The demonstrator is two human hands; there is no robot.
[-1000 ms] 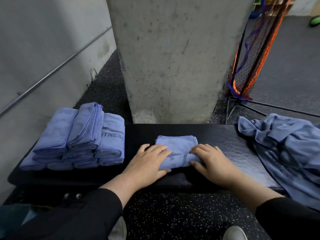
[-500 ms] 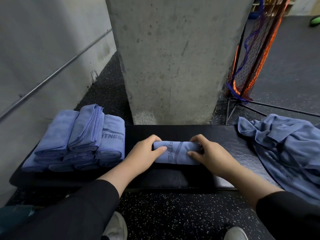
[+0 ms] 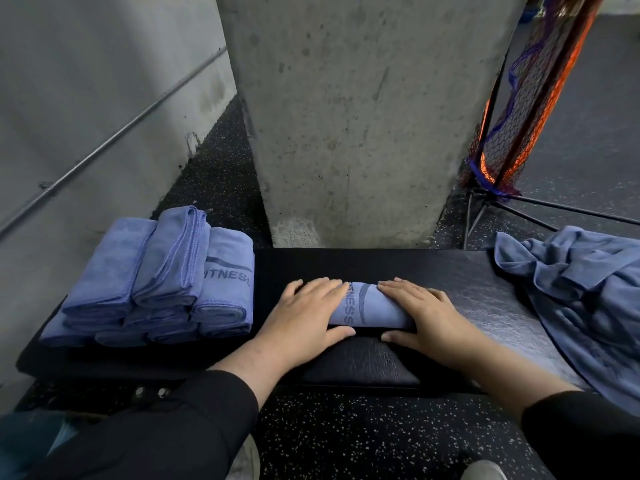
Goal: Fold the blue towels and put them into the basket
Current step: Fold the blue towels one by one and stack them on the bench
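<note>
- Hands first: the left hand (image 3: 304,315) lies flat, fingers straight and together, pressing down on the left end of a folded blue towel (image 3: 372,306).
- The right hand (image 3: 420,311) mirrors it on the towel's right end, fingers stretched out flat, thumb lying along the near edge on the bench (image 3: 363,265).
- Neither hand grips anything; both just press the cloth down with open palms.
- The folded towel sits in the middle of the black padded bench, between the two hands, with dark lettering and a curved stripe showing on top.
- To the left on the same bench, a stack of folded towels (image 3: 162,278) stands in two layers, well apart from the left hand; one shows printed lettering.
- At the right end of the bench lies a heap of loose towels (image 3: 581,296), crumpled and hanging over the edge.
- Behind the bench rises a concrete pillar (image 3: 363,116); beside it on the right hangs an orange and blue net (image 3: 519,109) on a dark frame.
- Black sleeves cover both forearms, above a speckled floor (image 3: 363,434).
</note>
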